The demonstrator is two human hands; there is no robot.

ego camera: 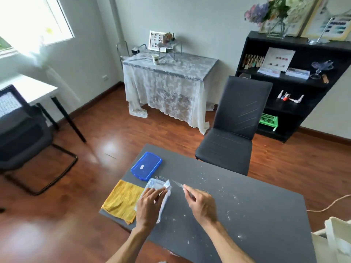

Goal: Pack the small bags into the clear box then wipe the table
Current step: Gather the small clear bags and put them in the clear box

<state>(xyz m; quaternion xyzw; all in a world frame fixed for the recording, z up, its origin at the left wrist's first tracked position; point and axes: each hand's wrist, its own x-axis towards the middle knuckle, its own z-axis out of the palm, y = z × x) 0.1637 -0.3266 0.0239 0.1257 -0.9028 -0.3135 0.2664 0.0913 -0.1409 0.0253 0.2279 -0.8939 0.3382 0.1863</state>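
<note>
A clear plastic box (154, 184) sits on the dark grey table (247, 215), partly hidden behind my left hand (148, 207). That hand holds a bunch of small clear bags (164, 198) at the box's right side. My right hand (201, 204) pinches one thin clear bag (177, 184) just right of the box, lifted a little above the table. The box's blue lid (146, 166) lies flat beyond the box. A yellow cloth (123, 201) lies spread at the table's left edge.
White specks are scattered over the table's middle and right (214, 188). A black chair (233, 128) stands at the far side. A white bag (336, 242) sits at the right edge. A lace-covered table (167, 80) and a black shelf (296, 84) stand further back.
</note>
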